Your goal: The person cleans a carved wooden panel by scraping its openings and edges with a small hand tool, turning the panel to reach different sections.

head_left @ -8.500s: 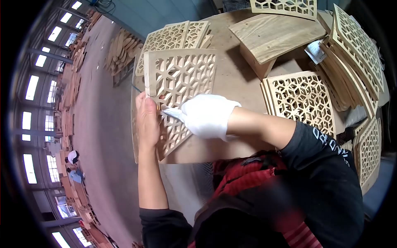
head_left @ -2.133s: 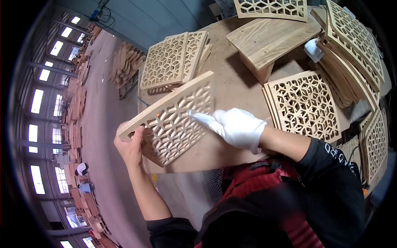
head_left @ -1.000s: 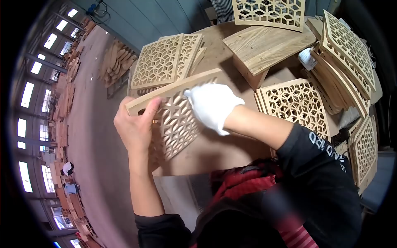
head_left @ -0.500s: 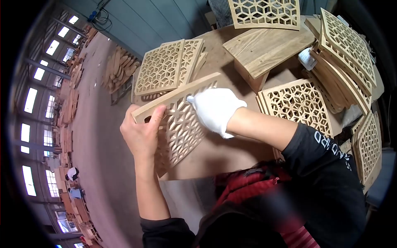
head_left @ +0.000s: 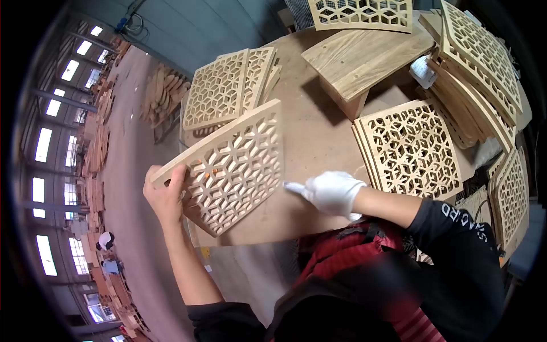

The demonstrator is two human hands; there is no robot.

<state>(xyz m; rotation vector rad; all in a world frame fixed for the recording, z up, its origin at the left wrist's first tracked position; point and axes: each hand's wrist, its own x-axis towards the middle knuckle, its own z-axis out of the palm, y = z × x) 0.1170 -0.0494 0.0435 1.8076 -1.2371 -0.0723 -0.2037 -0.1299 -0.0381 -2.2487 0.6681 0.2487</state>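
A pale wooden lattice panel (head_left: 236, 162) stands tilted on the brown worktable (head_left: 307, 145). My bare left hand (head_left: 165, 194) grips its upper left corner, thumb on the near face and the other fingers behind the edge. Just right of the panel's lower right edge is my right hand (head_left: 332, 192), in a white glove and closed around a small pale folded piece (head_left: 294, 187) that sticks out toward the panel. What the piece is made of cannot be told. A gap shows between the glove and the panel.
Stacked lattice panels lie at the back left (head_left: 213, 91) and at the right (head_left: 411, 151). A small wooden stand (head_left: 367, 60) is behind them, with another panel (head_left: 362, 14) beyond. More panels (head_left: 484, 62) lean at the far right. Two people (head_left: 108, 251) are far off on the left.
My right hand has moved down and right, off the panel's face, uncovering the lattice. My left hand and the panel corner have shifted slightly left and down.
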